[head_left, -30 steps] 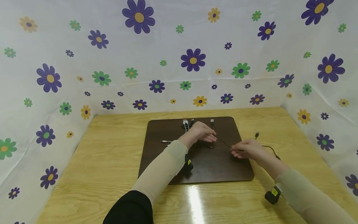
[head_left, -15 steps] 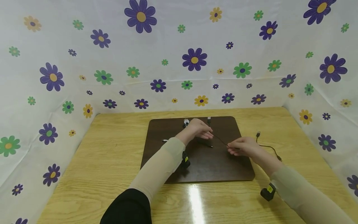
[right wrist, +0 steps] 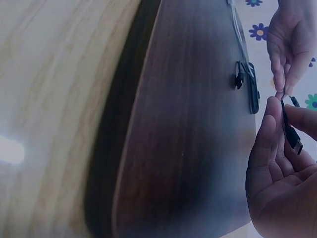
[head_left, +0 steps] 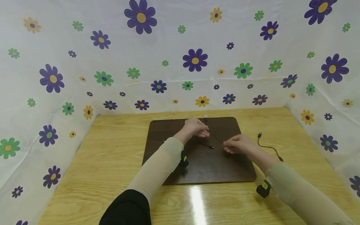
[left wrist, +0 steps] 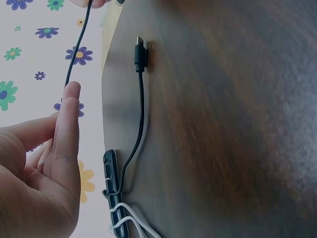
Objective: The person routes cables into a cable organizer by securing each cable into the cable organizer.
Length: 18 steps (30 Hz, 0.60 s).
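A thin black charging cable (head_left: pixel 215 137) is stretched between the hands above a dark brown board (head_left: pixel 211 167). My left hand (head_left: pixel 195 127) pinches it near one end, whose USB plug (head_left: pixel 205 118) sticks up beyond the fingers. With thumb and fingers my right hand (head_left: pixel 237 143) pinches the cable's other part; a small connector (right wrist: pixel 293 139) pokes out there in the right wrist view. Below the left hand, a black cable holder (left wrist: pixel 113 173) sits along the board's edge. Another black cable (left wrist: pixel 141 99) and white cables (left wrist: pixel 133 218) run through its slots.
Right of the board, a short black cable (head_left: pixel 268 147) lies on the wooden table (head_left: pixel 112 156). Behind the table hangs a flower-patterned cloth (head_left: pixel 157 56), which also covers both sides.
Both hands have shifted left and slightly away with the black cable; the right hand has come a little closer to the left. The USB plug has moved left along with them.
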Available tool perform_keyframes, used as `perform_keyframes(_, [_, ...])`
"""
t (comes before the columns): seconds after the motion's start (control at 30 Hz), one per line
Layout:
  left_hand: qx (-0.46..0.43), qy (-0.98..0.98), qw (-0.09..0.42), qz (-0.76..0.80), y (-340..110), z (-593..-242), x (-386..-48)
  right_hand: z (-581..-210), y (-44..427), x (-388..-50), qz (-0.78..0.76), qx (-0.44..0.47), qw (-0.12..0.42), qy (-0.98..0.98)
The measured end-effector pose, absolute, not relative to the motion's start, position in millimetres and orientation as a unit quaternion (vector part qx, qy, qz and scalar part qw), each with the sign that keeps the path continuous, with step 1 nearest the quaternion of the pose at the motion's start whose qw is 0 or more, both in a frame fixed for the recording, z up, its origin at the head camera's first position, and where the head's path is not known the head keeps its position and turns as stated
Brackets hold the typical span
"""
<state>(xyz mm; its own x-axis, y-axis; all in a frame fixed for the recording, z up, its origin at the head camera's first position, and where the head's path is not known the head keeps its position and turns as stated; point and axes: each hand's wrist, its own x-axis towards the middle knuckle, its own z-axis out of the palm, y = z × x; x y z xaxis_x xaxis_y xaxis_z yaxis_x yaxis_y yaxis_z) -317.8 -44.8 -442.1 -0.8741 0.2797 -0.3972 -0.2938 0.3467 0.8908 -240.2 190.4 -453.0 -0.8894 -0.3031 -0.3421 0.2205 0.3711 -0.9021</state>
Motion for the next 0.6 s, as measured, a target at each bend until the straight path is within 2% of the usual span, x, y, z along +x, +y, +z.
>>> perform_keyframes(0.6, [0.002,0.827,0.179,0.533,-61.0,-439.8,-317.9,-457.7,168.1,-251.9,-0.55,-0.031,0.219,0.806])
